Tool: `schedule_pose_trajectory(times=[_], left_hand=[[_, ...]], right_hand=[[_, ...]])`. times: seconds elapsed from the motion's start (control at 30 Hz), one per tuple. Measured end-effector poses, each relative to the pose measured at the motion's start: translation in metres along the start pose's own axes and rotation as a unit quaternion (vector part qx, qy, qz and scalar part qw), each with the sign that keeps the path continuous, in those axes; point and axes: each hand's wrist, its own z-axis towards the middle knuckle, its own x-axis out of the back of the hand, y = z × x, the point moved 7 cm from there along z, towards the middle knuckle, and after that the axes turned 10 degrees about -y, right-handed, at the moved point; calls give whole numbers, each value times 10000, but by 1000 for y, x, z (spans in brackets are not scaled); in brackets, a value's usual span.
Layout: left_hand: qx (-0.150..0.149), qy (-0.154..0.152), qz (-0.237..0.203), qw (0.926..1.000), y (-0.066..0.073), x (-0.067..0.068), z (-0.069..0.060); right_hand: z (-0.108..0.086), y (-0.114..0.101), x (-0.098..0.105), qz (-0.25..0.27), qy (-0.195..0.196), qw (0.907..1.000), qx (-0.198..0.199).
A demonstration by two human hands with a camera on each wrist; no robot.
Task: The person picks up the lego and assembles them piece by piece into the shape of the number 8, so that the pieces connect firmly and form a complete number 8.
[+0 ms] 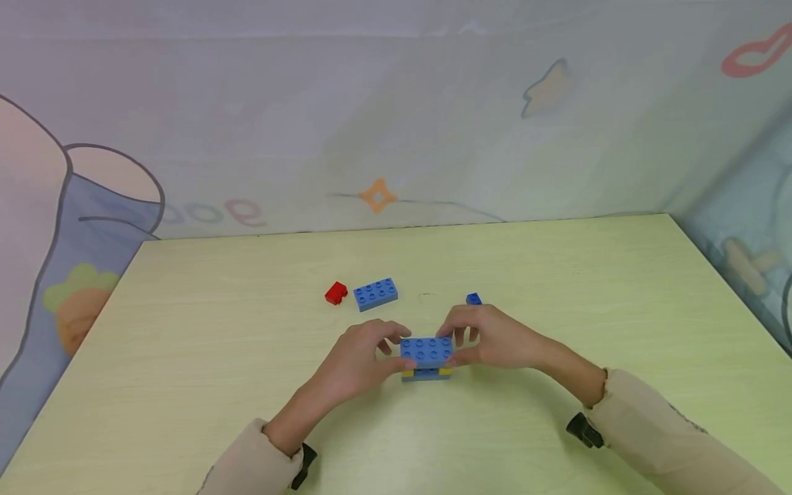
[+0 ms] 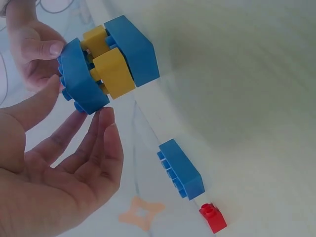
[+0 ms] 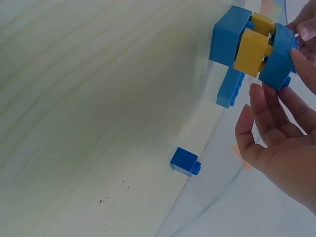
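Both our left hand (image 1: 361, 357) and right hand (image 1: 500, 337) pinch the top brick (image 1: 427, 349) over yellow blocks (image 2: 115, 74), apparently seating it, which likely needs even pressure.

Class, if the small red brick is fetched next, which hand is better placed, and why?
Probably the left hand: the small red brick lies on that side, while the right hand is farther away. Both hands pinch the upper blue brick, so the left would need to release first.

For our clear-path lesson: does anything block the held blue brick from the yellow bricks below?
Nothing visible: only a narrow gap shows between the upper blue brick, held by the left hand and right hand, and the yellow bricks.
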Motion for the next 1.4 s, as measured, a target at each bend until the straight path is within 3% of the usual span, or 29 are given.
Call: schedule_pose_trajectory(times=[0.53,0.8,1.13,1.4], left_hand=[[-32,97,-72,9999,-3,-2,2],[2,109,-71,9999,-3,-2,3],[-111,178,-106,9997,-4,-3,1],[-164,238,-252,9993,-6,-5,1]], right_hand=[[-2,0,-3,-231,171,9996,-15],[-4,-2,-5,-388,316,9986,180],[-6,3,-5,-166,501,9981,318],[-10,-1,-8,-277,721,9965,306]])
